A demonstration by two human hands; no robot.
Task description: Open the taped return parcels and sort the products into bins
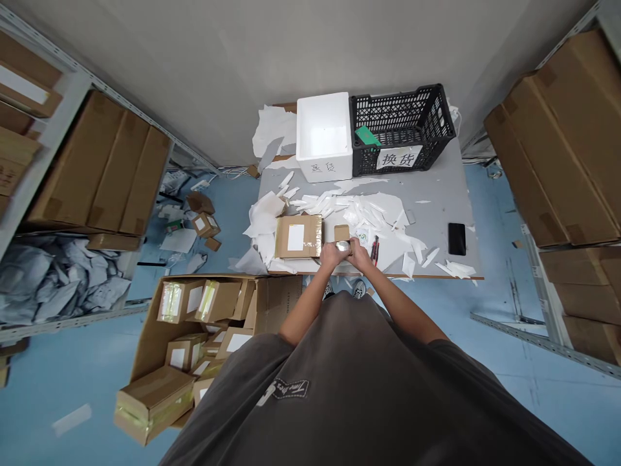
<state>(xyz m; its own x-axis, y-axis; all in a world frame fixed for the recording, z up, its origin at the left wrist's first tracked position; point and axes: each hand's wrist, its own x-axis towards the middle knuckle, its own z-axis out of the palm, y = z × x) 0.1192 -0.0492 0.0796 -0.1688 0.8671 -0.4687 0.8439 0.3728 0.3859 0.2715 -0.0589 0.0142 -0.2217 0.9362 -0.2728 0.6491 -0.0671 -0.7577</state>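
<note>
My left hand [330,255] and my right hand [358,254] meet at the table's front edge, fingers closed round a small silvery round object [343,246]. Its exact kind is too small to tell. Just beyond it shows a small brown cardboard piece [341,232], perhaps a box flap; whether my fingers touch it is unclear. Left of my hands lies a taped cardboard box [284,238] with a white label. To the right of my right hand are a red and black cutter-like tool [374,249] and a small white packet with green print [363,235].
White paper scraps [373,210] spread over the grey table [436,200]. Behind stand a white foam bin [324,169] and a black crate [402,139]. A phone [457,239] lies right. A large carton [279,301] of boxes stands lower left; loaded shelves flank both sides.
</note>
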